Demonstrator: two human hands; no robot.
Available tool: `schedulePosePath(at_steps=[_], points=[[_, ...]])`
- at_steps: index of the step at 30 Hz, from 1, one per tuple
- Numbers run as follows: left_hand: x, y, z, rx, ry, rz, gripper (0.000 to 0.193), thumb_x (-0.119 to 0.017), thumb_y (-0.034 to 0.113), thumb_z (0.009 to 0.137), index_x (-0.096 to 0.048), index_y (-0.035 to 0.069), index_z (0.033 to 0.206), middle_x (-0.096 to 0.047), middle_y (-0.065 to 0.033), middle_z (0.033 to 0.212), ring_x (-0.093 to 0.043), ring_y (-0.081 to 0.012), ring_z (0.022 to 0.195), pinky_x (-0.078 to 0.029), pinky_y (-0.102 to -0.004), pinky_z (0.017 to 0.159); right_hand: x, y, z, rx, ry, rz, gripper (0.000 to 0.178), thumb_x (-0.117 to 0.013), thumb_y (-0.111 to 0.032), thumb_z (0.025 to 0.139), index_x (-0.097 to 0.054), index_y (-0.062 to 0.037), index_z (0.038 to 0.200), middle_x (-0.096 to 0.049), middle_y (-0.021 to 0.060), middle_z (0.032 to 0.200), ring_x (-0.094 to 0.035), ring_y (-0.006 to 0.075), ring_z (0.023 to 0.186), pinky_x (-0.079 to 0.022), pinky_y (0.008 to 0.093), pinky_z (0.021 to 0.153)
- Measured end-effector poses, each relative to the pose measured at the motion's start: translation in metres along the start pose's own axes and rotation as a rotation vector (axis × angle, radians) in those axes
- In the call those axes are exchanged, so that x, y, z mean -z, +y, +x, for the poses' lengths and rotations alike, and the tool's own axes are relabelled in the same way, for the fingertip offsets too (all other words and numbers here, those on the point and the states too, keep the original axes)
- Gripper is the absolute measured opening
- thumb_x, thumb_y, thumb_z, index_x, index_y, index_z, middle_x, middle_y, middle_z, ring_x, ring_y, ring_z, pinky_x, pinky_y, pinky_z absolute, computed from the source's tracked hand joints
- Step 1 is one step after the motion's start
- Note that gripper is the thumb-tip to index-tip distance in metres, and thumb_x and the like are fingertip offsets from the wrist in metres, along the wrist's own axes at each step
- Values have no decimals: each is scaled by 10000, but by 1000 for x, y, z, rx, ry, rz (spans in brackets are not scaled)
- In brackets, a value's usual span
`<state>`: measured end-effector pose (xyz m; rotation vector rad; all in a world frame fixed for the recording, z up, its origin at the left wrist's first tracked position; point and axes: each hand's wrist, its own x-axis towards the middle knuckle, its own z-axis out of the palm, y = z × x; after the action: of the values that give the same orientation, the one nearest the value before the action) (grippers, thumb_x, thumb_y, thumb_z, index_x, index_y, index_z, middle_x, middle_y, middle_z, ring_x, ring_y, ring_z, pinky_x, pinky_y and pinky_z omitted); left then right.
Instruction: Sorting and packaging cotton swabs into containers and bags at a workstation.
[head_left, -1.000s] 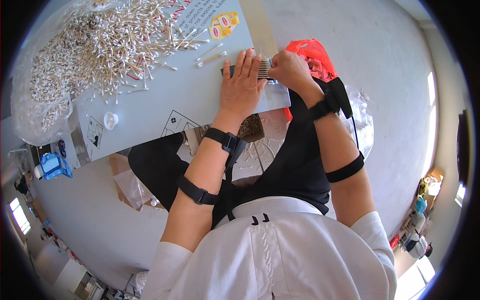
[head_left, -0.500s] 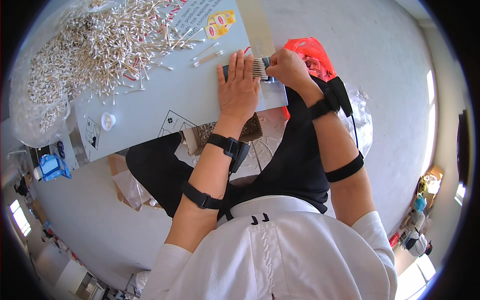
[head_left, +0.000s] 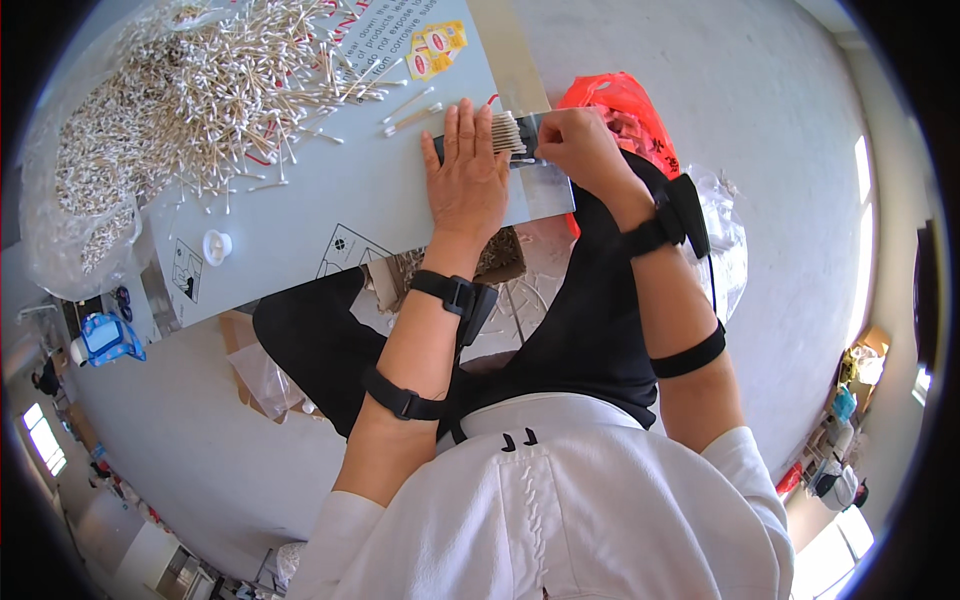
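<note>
My left hand (head_left: 466, 180) lies flat with its fingers stretched, pressing on a dark flat strip (head_left: 530, 140) near the table's right edge. Beside its fingers, a close row of cotton swabs (head_left: 507, 133) lies side by side on the strip. My right hand (head_left: 580, 145) is closed at the strip's right end, and its curled fingers hide whatever they pinch. Two loose cotton swabs (head_left: 412, 118) rest left of my left hand. A large heap of cotton swabs (head_left: 230, 100) spreads over the far left of the table from a clear plastic bag (head_left: 60, 255).
Yellow printed packets (head_left: 436, 50) lie at the back of the grey table (head_left: 290, 255). A small white cap (head_left: 216, 246) sits at the left. A red plastic bag (head_left: 640, 110) stands beyond my right hand. Under the table edge is a cardboard box (head_left: 508, 262).
My left hand and the swab row have shifted slightly left. More of the dark strip shows between the swabs and my right hand, which stays closed.
</note>
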<state>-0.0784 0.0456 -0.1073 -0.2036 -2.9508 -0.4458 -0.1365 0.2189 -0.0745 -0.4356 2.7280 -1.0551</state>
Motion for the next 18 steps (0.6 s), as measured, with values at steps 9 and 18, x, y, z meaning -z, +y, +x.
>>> schedulePosePath(at_steps=[9,18], points=[[5,0,-1,-30,-17,-46,635,-497,351,966,-262,109,1504,-247,-127,1568,-203,-278,1462,-128,-546,1159,-11,-9,-11,-25,11,7,80,-660,-130,723,-666,-55,750,-643,140,735,-642,318,733,-497,430,663],[0,0,-2,-12,8,7,622,-495,337,962,-272,114,1498,-266,-124,1560,-228,-278,1453,-156,-548,1151,-16,-39,4,30,19,-482,111,-599,-99,772,-672,-16,764,-661,187,732,-669,344,683,-532,438,613]])
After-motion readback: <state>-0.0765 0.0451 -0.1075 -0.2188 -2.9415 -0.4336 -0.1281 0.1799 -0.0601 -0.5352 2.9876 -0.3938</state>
